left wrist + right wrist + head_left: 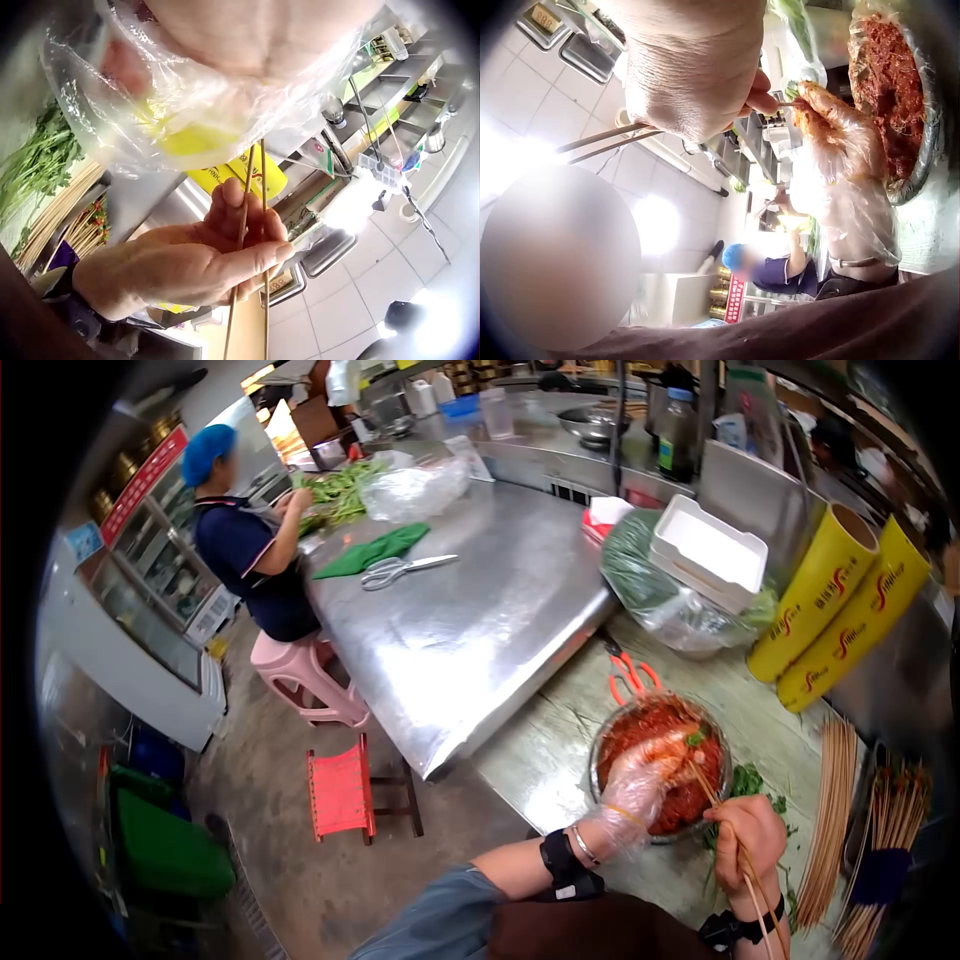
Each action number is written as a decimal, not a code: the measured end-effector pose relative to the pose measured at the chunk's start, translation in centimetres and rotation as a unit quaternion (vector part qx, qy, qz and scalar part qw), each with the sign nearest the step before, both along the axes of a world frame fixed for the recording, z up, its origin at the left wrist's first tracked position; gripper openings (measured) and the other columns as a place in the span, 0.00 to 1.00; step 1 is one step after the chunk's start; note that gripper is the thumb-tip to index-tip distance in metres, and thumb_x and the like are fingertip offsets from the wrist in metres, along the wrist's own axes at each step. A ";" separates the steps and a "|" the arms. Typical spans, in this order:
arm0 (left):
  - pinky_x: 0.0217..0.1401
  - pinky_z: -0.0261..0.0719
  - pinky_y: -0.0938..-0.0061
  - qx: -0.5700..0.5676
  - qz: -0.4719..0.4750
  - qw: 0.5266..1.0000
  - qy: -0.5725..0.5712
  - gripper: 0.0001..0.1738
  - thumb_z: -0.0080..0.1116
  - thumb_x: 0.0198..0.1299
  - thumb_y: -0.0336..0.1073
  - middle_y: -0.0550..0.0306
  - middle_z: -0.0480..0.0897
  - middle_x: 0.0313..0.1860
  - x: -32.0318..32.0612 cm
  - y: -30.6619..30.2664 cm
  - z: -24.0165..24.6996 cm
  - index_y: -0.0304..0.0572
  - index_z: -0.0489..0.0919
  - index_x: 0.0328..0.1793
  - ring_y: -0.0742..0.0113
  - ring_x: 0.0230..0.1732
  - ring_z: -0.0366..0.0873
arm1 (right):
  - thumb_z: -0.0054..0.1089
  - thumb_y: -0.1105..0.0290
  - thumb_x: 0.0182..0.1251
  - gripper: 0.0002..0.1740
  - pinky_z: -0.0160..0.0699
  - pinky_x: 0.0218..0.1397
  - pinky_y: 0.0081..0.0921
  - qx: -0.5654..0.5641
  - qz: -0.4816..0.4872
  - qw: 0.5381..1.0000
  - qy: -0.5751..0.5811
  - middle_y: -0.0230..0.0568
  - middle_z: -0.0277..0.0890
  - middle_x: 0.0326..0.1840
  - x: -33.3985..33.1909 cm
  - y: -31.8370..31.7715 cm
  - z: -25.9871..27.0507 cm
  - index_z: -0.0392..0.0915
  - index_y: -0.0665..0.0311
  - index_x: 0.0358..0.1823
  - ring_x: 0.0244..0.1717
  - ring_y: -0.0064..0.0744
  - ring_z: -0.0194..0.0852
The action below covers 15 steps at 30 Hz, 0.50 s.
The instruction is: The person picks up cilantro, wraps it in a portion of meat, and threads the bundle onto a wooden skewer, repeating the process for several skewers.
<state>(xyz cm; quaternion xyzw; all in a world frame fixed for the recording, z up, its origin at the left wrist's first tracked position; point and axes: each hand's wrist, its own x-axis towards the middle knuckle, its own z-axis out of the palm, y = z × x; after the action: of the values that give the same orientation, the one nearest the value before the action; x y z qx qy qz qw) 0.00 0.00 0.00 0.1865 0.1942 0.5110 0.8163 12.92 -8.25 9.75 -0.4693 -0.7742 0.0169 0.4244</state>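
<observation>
A metal bowl (596,770) holds red-coated meat (655,722). Over it, my left hand (635,785) wears a clear plastic glove with red smears on the fingers. Its fingertips pinch a bit of the red-coated meat with a green sprig (695,740), mostly hidden by the fingers. Two thin wooden skewers (708,790) meet this bundle with their tips. My bare right hand (752,838), beside the bowl's right rim, grips both skewers between thumb and fingers; in the left wrist view they run side by side through the right hand (187,266).
Orange-handled scissors (632,675) lie behind the bowl, green herbs (750,785) at its right. Bare skewers (828,820) and filled skewers (885,830) lie farther right. Yellow rolls (820,595) and a white tray (710,545) stand behind. A person (250,550) handles greens at the steel table (470,620).
</observation>
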 end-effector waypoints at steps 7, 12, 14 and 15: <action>0.53 0.81 0.70 0.008 0.002 1.000 0.027 0.17 0.49 0.67 0.28 0.49 0.79 0.55 -1.9 0.4 -0.9 0.31 0.73 0.61 0.60 0.50 0.80 | 0.58 0.79 0.56 0.03 0.75 0.27 0.31 -0.020 0.005 1.000 -0.015 0.45 0.73 0.30 -2.9 1.1 0.4 0.76 0.67 0.33 0.26 0.43 0.76; 0.54 0.81 0.71 0.058 -0.019 0.996 0.061 0.16 0.50 0.67 0.28 0.49 0.79 0.55 -1.6 -0.4 -1.2 0.30 0.74 0.60 0.61 0.50 0.80 | 0.58 0.79 0.57 0.04 0.74 0.28 0.30 0.005 -0.006 1.000 -0.012 0.47 0.73 0.32 -3.4 2.0 -2.0 0.77 0.68 0.34 0.27 0.43 0.75; 0.53 0.81 0.71 0.072 -0.008 0.994 0.079 0.16 0.51 0.67 0.29 0.49 0.79 0.55 -2.1 -0.4 -0.9 0.30 0.74 0.59 0.62 0.49 0.81 | 0.58 0.78 0.57 0.04 0.73 0.27 0.28 0.013 -0.016 0.999 0.033 0.45 0.73 0.31 -3.5 2.3 -2.3 0.77 0.68 0.35 0.27 0.41 0.74; 0.53 0.81 0.71 0.077 -0.006 0.993 0.086 0.16 0.52 0.67 0.29 0.49 0.79 0.54 -2.2 -0.6 -0.5 0.31 0.75 0.59 0.63 0.48 0.81 | 0.58 0.78 0.57 0.04 0.72 0.26 0.27 0.015 -0.025 0.998 0.053 0.45 0.73 0.30 -3.4 2.1 -2.4 0.78 0.68 0.35 0.26 0.40 0.73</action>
<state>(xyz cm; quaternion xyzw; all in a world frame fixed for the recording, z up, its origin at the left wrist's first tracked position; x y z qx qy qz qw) -2.22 -0.63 -0.55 0.2929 0.2227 0.5017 0.7829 9.53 -6.11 7.39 -0.4808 -0.7388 0.0193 0.4718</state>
